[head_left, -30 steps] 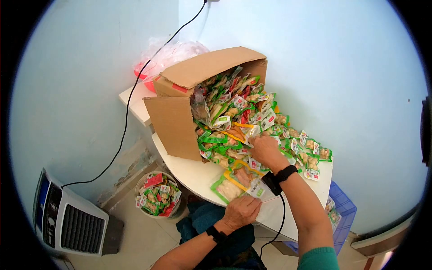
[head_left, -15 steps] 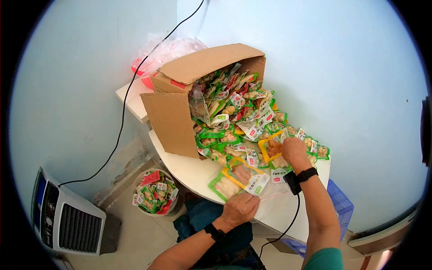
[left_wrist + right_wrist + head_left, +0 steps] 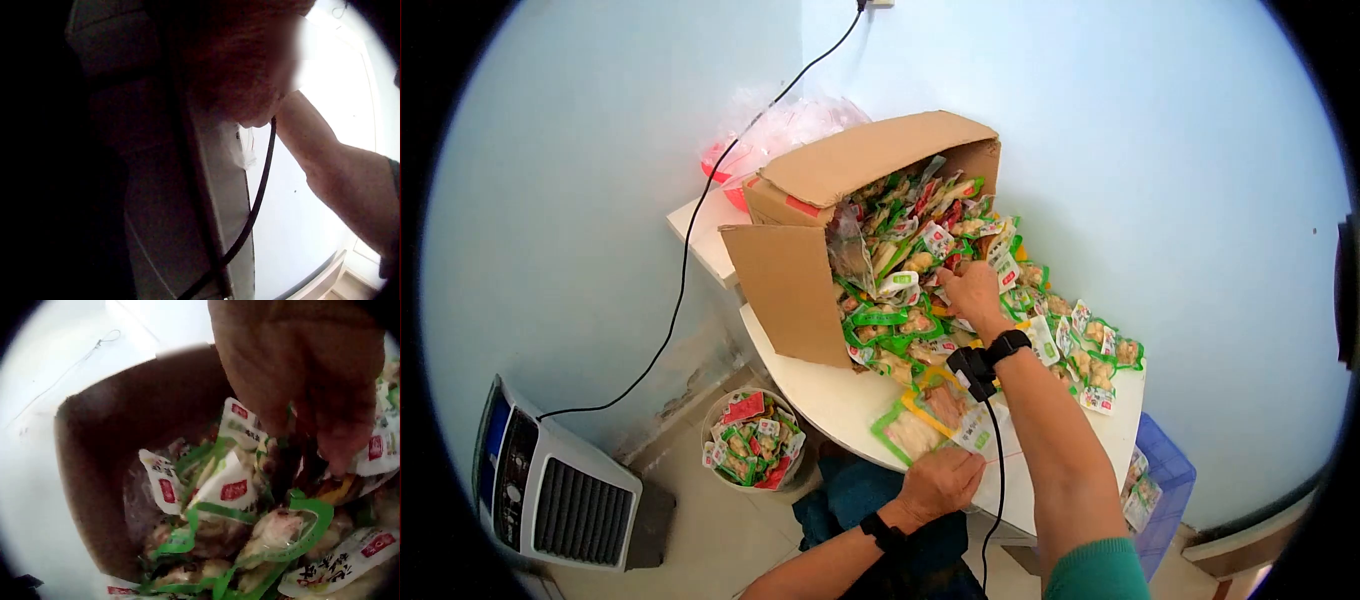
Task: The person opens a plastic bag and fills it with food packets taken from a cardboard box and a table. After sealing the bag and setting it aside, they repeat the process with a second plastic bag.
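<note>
My left hand [image 3: 943, 482] is at the table's front edge, fingers curled on the near end of two flat clear packets. One packet [image 3: 908, 432] has a green border and pale food; the overlapping one [image 3: 945, 403] has a yellow border and brownish food. My right hand [image 3: 977, 297] reaches into the heap at the box mouth, fingers pointing down. In the right wrist view, its thumb tip is right at a yellow-edged packet [image 3: 340, 490]; the other fingertips are hidden, so I cannot tell whether it grips anything. Green-edged packets [image 3: 281, 534] lie around it.
A cardboard box [image 3: 785, 295] lies on its side on the white table [image 3: 800, 378], spilling packets rightward. Below left stands a bucket [image 3: 710, 405] of packets, beside an air cooler [image 3: 575, 490]. A blue crate [image 3: 1170, 480] stands right. A black cable [image 3: 1000, 480] hangs from the right wrist.
My right hand first moved right with a yellow-bordered packet of brown food, then came back left and up to the box mouth without that packet visible in it. The left hand stays at the two packets.
</note>
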`<state>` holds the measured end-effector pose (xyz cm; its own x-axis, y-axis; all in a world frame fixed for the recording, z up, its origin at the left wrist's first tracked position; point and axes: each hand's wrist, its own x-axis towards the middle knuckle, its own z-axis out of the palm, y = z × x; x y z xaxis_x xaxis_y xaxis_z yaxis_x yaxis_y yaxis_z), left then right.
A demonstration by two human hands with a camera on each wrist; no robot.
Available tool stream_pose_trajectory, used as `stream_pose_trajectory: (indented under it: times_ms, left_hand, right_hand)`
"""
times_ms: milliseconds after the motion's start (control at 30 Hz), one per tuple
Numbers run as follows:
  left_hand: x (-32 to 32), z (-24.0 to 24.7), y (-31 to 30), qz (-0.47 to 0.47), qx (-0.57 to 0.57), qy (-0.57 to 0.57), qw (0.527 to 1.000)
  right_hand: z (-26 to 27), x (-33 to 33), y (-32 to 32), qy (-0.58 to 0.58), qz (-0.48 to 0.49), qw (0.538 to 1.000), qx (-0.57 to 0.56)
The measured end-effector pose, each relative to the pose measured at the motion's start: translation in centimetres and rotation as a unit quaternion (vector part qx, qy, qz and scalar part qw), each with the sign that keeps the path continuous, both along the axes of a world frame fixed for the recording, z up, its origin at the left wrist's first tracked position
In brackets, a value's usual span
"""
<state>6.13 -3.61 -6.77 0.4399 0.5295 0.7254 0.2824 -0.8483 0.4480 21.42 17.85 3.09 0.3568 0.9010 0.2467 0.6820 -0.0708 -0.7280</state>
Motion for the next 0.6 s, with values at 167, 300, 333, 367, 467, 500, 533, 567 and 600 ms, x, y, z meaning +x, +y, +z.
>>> stream_pose_trajectory:
  times_ms: [167,300,333,367,467,500,533,567,600]
  left_hand:
    - [-0.1,0.1,0.1,-0.02,-0.016,-0.017,1.0]
    - [-0.1,0.0,0.1,-0.01,-0.005,-0.002,1.0]
    - [-0.1,0.1,0.0,-0.006,-0.005,0.009,1.0]
    - [-0.1,-0.1,0.1,-0.007,-0.002,0.008,1.0]
    - [-0.1,-0.1,0.1,-0.009,0.011,-0.001,1.0]
    - [-0.1,0.1,-0.1,-0.007,0.001,0.002,1.0]
    - [-0.1,0.2,0.0,-0.011,0.005,-0.005,1.0]
    - [-0.1,0.1,0.1,-0.015,0.008,-0.01,1.0]
    - [-0.1,0.0,0.1,-0.021,0.009,-0.014,1.0]
  right_hand:
    - [-2.7,0.3,2.1,-0.017,-0.055,0.998,0.025]
    - [-1.4,2.1,-0.4,0.052,-0.042,0.995,0.068]
    - [-0.8,2.7,-1.2,0.028,-0.054,0.993,0.104]
    - [-0.2,3.4,-2.3,0.004,-0.067,0.988,0.138]
    - [1.9,5.4,-6.5,0.07,-0.06,0.975,0.201]
    - [2.6,6.1,-8.1,0.115,-0.05,0.969,0.214]
    - [3.1,7.1,-9.7,0.141,-0.046,0.965,0.214]
    - [3.4,8.2,-11.5,0.168,-0.044,0.961,0.215]
    - [3.6,8.7,-13.4,0.196,-0.043,0.956,0.214]
